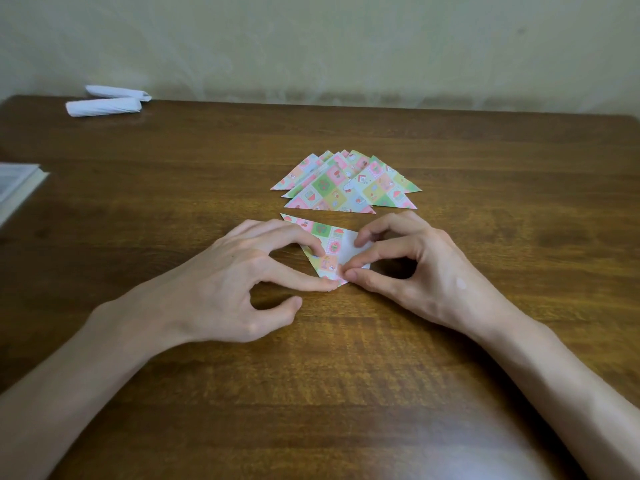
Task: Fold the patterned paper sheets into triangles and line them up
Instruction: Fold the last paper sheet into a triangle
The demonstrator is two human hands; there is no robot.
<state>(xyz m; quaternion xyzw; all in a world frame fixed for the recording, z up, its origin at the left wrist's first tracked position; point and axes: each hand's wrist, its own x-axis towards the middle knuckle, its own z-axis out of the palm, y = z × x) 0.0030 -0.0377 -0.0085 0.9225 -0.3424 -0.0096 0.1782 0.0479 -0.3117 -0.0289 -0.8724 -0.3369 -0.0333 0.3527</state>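
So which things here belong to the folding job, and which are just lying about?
Job: pink-and-green patterned paper sheet, half folded, under left hand and right hand; pile of folded patterned paper triangles.
Lying about: two white rolled paper bundles, far left; pale book-like stack at left edge.

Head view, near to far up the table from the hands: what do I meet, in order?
Pastel patterned paper sheet, half-folded under the left hand and right hand → fanned pile of folded patterned paper triangles → two white paper rolls at the far left of the brown wooden table → pale wall.
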